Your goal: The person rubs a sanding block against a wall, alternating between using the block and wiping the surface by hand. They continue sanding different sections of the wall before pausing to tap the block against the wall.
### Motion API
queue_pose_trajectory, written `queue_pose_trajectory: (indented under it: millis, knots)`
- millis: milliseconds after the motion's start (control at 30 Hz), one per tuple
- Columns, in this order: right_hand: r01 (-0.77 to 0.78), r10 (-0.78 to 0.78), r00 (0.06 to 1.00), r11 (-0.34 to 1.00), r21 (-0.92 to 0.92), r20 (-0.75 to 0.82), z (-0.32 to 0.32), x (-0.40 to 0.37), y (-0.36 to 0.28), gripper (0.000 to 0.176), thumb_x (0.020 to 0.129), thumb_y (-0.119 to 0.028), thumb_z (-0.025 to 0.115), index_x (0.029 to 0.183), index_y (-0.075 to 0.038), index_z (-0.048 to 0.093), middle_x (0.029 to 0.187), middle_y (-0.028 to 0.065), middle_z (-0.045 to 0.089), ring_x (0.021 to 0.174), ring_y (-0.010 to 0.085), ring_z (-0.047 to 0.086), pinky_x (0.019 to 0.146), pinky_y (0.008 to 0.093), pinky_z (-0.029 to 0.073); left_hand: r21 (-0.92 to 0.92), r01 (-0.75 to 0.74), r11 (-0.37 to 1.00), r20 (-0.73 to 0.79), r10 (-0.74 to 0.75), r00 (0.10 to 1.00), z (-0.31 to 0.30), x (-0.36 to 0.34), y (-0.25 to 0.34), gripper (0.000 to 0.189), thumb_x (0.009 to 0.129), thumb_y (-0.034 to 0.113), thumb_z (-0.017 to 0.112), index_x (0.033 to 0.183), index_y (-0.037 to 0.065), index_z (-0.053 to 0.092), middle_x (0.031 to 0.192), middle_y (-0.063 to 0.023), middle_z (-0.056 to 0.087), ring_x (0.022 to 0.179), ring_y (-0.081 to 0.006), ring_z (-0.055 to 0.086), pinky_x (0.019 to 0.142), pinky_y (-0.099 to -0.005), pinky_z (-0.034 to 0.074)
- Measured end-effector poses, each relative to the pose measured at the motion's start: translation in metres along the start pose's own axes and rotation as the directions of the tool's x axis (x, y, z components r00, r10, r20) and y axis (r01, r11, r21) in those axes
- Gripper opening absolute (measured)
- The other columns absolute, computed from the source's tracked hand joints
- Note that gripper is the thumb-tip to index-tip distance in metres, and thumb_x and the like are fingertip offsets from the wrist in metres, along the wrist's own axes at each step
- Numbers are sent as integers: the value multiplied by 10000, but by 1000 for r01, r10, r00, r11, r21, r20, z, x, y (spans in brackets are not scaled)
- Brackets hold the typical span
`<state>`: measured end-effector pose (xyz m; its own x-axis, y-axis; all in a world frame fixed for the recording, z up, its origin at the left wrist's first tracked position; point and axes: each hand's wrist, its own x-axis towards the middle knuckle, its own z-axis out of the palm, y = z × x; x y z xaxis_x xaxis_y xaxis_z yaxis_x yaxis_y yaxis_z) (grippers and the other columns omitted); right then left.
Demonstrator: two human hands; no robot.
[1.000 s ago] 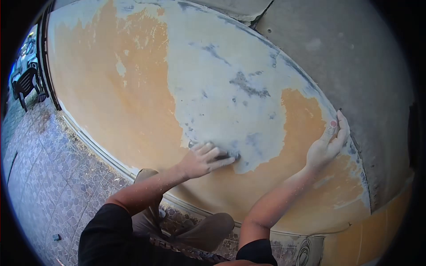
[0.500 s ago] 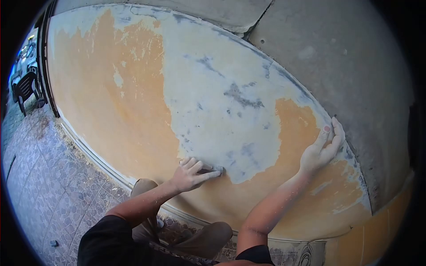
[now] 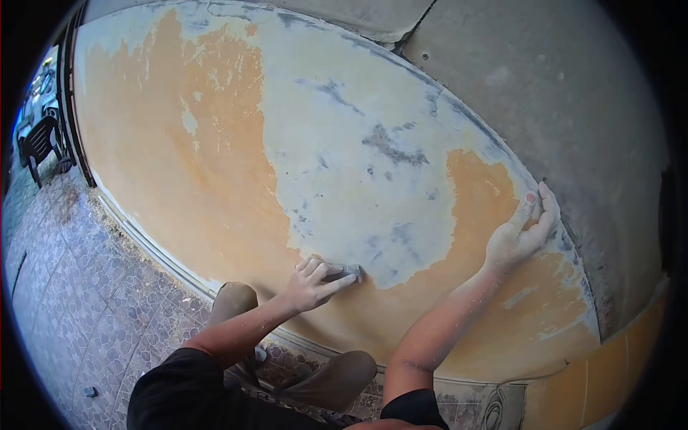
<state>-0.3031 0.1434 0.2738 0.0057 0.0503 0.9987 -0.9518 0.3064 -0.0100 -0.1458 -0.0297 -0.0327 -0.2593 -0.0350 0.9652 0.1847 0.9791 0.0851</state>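
My left hand (image 3: pixel 314 285) is closed around a small grey scraper (image 3: pixel 352 271), its blade against the wall at the lower edge of a bare whitish patch (image 3: pixel 344 193). Much of the tool is hidden by my fingers. Orange paint (image 3: pixel 208 158) covers the wall on both sides of this patch and below it. My dusty right hand (image 3: pixel 517 236) rests at the wall's far edge on the right, fingers stretched out, thumb apart, with nothing held.
Patterned paving (image 3: pixel 115 315) lies to the left, with paint flakes (image 3: pixel 118 233) along the wall's foot. A dark plastic chair (image 3: pixel 40 140) stands at far left. My knees (image 3: pixel 330 380) are close to the wall. A coiled cable (image 3: pixel 494 408) is at lower right.
The view has shifted slightly. My left hand, with the scraper, has moved a little along the lower edge of the bare patch. My right hand stays at the wall's edge.
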Motion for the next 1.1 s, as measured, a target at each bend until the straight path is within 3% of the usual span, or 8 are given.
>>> queue_pose_trajectory:
  millis: [167,367,500,600,733,867,1000,1100]
  knots:
    - [52,-48,990,998,-23,133,-20,5,3,317,1069,-182,597,1313,21,609,1329,166,622,1270,329,555,1112,470,419,84,229,970,-285,-197,938,-42,66,-38,470,760,71,894,1207,150,773,1014,-63,628,895,-233,589,782,-365,502]
    - [-93,90,990,995,26,110,-8,2,-3,335,1106,-192,548,1360,22,594,1435,163,563,1343,288,540,1134,407,433,-14,479,878,-660,-367,655,-44,128,-62,415,911,26,785,1310,8,671,1137,-128,595,1027,-261,529,922,-344,448]
    - [-206,206,979,978,30,13,2,1,-6,332,1106,-205,554,1352,12,606,1413,160,581,1336,279,543,1128,401,437,-32,305,952,-155,-306,939,-3,1,-2,514,756,66,913,1218,108,691,1075,-142,597,944,-301,606,767,-394,540]
    - [-63,61,992,998,16,109,-13,4,-5,320,1089,-201,573,1324,11,616,1377,173,593,1301,307,551,1122,440,433,-36,321,946,-173,-322,931,-29,32,-26,507,760,44,904,1209,83,672,1074,-149,588,957,-292,603,764,-373,533]
    - [-18,25,978,999,-34,208,-28,8,-3,324,1088,-180,563,1351,7,598,1371,163,615,1314,315,552,1136,451,425,-170,525,834,-599,-510,617,-91,155,-90,559,879,87,836,1397,42,629,1166,-114,562,963,-219,557,805,-330,512]
    - [-68,70,982,998,-15,175,-18,5,-2,325,1090,-179,566,1350,16,594,1379,168,596,1311,306,556,1128,442,443,76,478,875,-699,-295,652,-72,142,-98,452,907,60,815,1336,-18,699,1146,-127,632,968,-210,581,829,-311,508]
    - [-196,195,981,979,49,27,-1,0,-5,341,1112,-220,553,1363,6,600,1398,163,583,1290,272,579,1101,385,456,111,353,929,-369,-292,883,-32,25,-34,515,743,32,923,1230,15,756,1098,-146,650,939,-236,631,776,-341,561]
    - [-178,177,983,984,31,41,-5,3,-6,340,1107,-207,558,1357,22,589,1393,172,564,1293,278,572,1105,393,468,137,338,931,-375,-267,888,-48,42,-59,484,759,45,908,1222,74,773,1087,-111,654,901,-229,640,732,-338,564]
